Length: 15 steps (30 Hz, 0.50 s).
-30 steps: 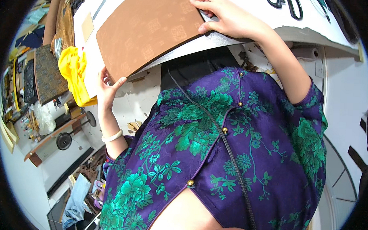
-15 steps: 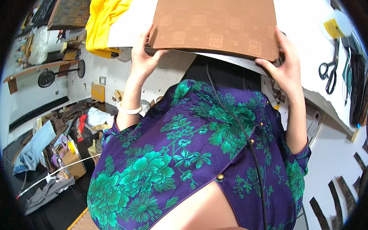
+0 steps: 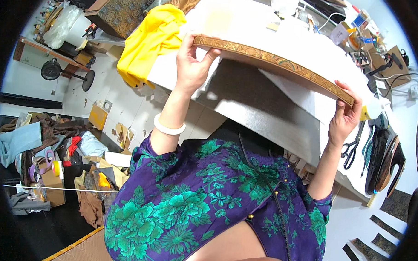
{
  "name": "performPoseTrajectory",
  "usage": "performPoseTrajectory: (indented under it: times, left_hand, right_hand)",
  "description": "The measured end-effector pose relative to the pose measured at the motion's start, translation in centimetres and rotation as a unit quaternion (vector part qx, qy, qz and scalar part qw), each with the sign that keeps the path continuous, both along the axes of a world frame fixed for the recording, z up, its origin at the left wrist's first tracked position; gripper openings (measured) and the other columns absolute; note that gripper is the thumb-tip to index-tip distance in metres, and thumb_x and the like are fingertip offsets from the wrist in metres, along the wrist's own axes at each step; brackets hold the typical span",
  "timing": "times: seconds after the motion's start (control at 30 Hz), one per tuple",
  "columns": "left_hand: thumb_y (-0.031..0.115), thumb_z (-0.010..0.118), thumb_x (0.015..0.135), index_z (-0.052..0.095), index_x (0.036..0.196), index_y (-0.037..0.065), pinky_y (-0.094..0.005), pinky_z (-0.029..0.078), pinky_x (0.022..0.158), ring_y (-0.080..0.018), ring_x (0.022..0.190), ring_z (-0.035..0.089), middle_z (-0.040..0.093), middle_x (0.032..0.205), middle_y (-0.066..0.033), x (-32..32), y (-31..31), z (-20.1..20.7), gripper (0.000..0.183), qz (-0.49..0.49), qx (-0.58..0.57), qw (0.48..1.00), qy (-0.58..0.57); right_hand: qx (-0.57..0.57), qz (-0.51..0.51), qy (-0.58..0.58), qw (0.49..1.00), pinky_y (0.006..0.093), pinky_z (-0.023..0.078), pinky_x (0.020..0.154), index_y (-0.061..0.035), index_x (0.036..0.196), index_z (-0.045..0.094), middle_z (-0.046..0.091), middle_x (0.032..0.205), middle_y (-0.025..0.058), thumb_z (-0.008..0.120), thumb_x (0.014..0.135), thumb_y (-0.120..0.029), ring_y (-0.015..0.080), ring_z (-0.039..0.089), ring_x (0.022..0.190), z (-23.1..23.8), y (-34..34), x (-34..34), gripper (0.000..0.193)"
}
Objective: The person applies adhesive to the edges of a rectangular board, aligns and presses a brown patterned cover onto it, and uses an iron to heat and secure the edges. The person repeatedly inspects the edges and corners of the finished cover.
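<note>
A wide brown panel [image 3: 276, 61] is raised over the worktable and seen nearly edge-on, its long side covered in gold-and-brown patterned material. At its left end my left hand [image 3: 192, 68] grips it, thumb below the edge and fingers behind. My right hand [image 3: 345, 119] holds the right end, with the fingertips over the top. The panel's broad face is mostly hidden at this angle. Beneath it a dark shadow falls on the white worktable [image 3: 303, 134]. A white bangle [image 3: 169, 125] circles my left wrist.
Yellow cloth [image 3: 150, 43] drapes over the table's left side, beside a patterned box [image 3: 118, 12]. Black scissors [image 3: 353, 147] and a yellow-labelled container [image 3: 374, 108] lie to the right. Cables and tools crowd the far right. Fabric scraps [image 3: 47, 143] are heaped at lower left.
Both hands have lifted the panel and tilted it, so its patterned edge now shows instead of its brown face. My view has swung, bringing more of the table into sight.
</note>
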<state>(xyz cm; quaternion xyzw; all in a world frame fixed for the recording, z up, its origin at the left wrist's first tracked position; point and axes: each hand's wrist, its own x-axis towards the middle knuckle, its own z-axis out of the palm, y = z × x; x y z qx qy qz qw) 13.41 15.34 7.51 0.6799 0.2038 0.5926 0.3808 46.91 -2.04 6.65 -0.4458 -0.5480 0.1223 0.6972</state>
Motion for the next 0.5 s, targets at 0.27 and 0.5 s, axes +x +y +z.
performPoseTrajectory:
  times: [0.27, 0.5]
  left_hand:
    - [0.011, 0.074, 0.092, 0.058, 0.123, 0.003, -0.0234, 0.046, 0.087, -0.0085, 0.097, 0.058, 0.064, 0.108, -0.0006, 1.2, -0.4, 3.1, 0.035, -0.032, -0.074, 0.995, -0.052]
    - [0.010, 0.063, 0.099, 0.056, 0.126, 0.003, -0.0269, 0.043, 0.099, -0.0162, 0.108, 0.059, 0.063, 0.117, -0.0096, 1.2, -1.0, 3.8, 0.029, 0.023, 0.004, 0.999, -0.043]
  right_hand:
    - [0.018, -0.091, 0.078, 0.993, 0.0212, 0.046, 0.083, -0.0031, 0.116, 0.056, 0.063, 0.100, -0.0012, 0.065, 0.099, -0.016, 0.0062, 0.056, 0.091, 2.6, -1.4, -1.8, 0.024]
    - [0.004, -0.064, 0.094, 0.994, 0.0229, 0.050, 0.083, -0.0041, 0.129, 0.046, 0.062, 0.113, 0.0068, 0.075, 0.091, -0.020, 0.0122, 0.060, 0.100, 3.5, -2.1, -2.8, 0.050]
